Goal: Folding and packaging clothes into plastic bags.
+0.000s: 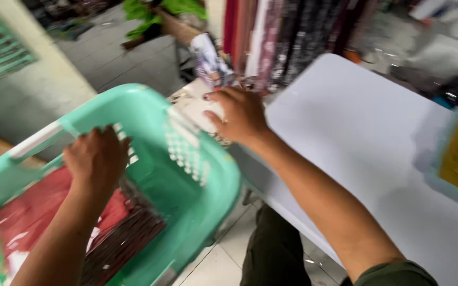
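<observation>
L hand (pixel 97 159) reaches fwd and down, back of hand up, fingers curled under, forearm bare. R hand (pixel 241 115) stretched further fwd, palm down, fingers bent and spread a bit, wrist straight, bare forearm running back to a dark green sleeve

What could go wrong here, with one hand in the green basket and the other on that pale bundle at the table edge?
1. The green laundry basket is tilted beside the white table; the folded red cloth could slide out.
2. The right hand lies on a pale bundle at the table's edge, which might slip off.
3. The left hand is inside the basket, so it may not be steadying it.
</observation>
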